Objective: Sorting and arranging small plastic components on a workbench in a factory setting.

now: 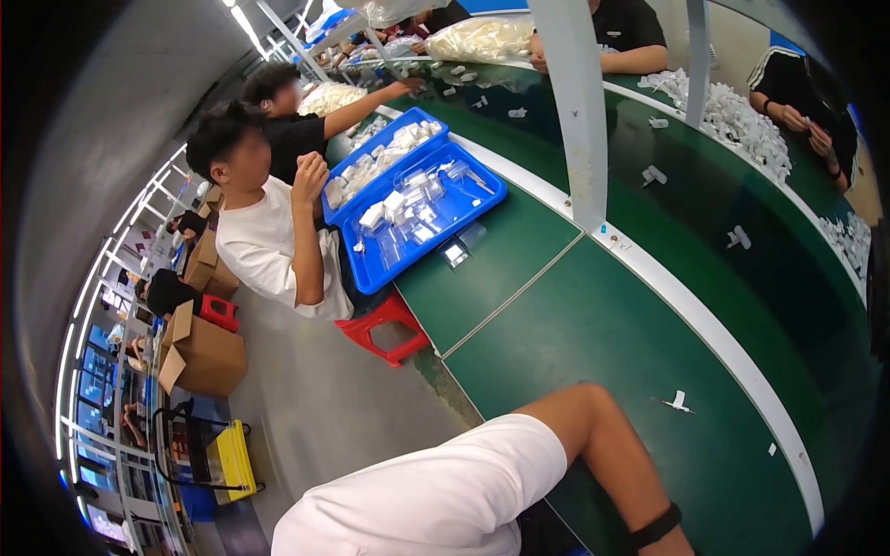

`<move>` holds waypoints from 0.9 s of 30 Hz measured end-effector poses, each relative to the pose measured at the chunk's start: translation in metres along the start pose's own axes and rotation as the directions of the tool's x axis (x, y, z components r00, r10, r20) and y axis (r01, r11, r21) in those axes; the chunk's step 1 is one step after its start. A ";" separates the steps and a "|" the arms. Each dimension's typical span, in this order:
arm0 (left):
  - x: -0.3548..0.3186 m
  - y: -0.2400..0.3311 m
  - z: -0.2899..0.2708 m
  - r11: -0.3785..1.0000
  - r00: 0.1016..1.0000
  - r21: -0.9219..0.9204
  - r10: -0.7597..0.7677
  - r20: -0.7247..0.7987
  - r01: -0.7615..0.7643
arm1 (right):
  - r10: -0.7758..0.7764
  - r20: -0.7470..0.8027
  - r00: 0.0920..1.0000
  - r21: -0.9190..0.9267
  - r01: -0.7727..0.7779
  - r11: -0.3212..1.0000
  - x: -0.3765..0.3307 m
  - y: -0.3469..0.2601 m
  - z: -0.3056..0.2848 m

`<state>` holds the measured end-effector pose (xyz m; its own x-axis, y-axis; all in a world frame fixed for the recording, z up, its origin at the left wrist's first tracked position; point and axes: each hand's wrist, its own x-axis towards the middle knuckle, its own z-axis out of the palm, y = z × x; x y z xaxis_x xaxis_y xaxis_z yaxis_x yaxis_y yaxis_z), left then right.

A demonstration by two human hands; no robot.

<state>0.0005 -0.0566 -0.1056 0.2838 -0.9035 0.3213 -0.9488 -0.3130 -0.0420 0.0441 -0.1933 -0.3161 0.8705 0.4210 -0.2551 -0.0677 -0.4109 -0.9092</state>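
Neither of the person's hands is in view, so whether either grip is open or closed cannot be told. Only one forearm (616,454) shows, in a white sleeve (445,496) with a black band (655,528) at the wrist; it rises from the lower edge and lies across the green worktop (575,315), the hand cut off below the frame. The thing nearest this forearm is a small white part (679,401), lying alone on the worktop just beyond the forearm, not touched. Further from the forearm, up the worktop, stands a blue tray (422,227) of clear and white pieces, with a second blue tray (385,153) behind it. Beside the trays a co-worker in a white shirt (264,246) sits on a red stool (385,329). Cardboard boxes (199,352) stand on the floor beyond the stool.
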 end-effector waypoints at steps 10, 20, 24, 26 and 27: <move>-0.027 -0.015 -0.084 0.872 0.936 -0.353 -0.350 0.032 0.338 | 0.358 -0.538 0.763 -0.129 -0.494 0.860 -0.267 0.044 -0.050; 0.000 -0.012 -0.110 0.864 0.932 -0.405 -0.175 0.316 0.300 | 0.589 -0.501 0.635 -0.187 -0.743 0.642 -0.295 0.081 -0.031; -0.001 -0.013 -0.111 0.880 0.926 -0.360 -0.195 0.325 0.311 | 0.584 -0.427 0.691 -0.426 -0.723 0.544 -0.279 0.096 -0.001; 0.005 -0.008 -0.108 0.901 0.919 -0.316 -0.181 0.350 0.298 | 0.551 -0.425 0.719 -0.453 -0.695 0.558 -0.275 0.100 0.006; 0.007 -0.007 -0.107 0.915 0.918 -0.287 -0.172 0.358 0.283 | 0.564 -0.394 0.726 -0.394 -0.688 0.609 -0.272 0.102 0.006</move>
<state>-0.0058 -0.0297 -0.0014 0.4731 -0.8802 -0.0368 -0.8276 -0.4583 0.3239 -0.2027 -0.3449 -0.3410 0.7857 -0.2450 -0.5681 -0.4477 -0.8589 -0.2488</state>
